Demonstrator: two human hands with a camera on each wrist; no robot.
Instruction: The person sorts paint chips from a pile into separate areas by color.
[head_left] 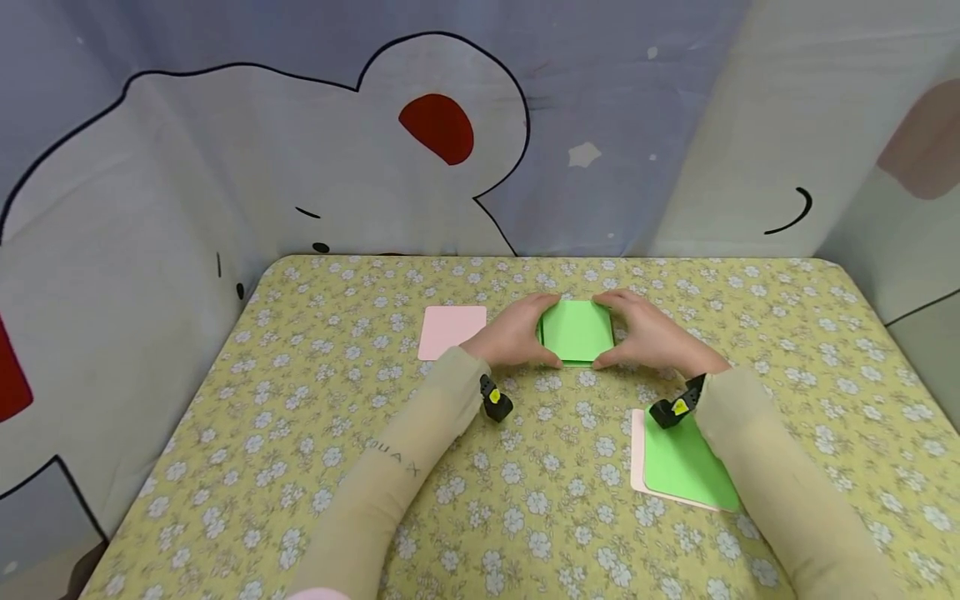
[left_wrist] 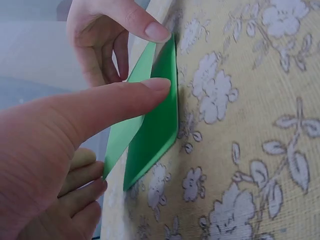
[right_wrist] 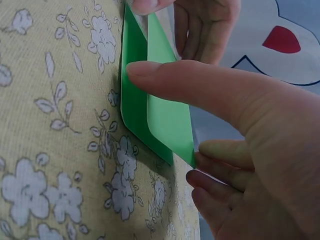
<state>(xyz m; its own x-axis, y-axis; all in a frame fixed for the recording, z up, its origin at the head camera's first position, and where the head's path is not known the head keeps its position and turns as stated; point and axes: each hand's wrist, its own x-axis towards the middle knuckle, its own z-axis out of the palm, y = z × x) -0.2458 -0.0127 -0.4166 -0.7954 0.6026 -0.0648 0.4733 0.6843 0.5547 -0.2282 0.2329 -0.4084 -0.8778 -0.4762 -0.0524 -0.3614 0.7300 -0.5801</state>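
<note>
Bear-print curtain fills the whole back, and in front of it spreads the flowered yellow tabletop. Two cream sleeves reach in, the left sleeve from seven o'clock, the right sleeve from five. And look at the hands! Left hand at nine o'clock, right hand at three, each bent into a wide C, thumb at the near corner, fingers at the far one, and between them they've got the raised green card. Just beneath lies a second green card on the cloth, a gap plain between the two in both wrist views. From there, out between four and five o'clock, a third green card overlaps a pale pink card, the right sleeve covering part of that pair. Over at nine, just beyond the left hand, lies a lone pink card. Smallest of all, a black camera rides each wrist, left camera and right camera.
</note>
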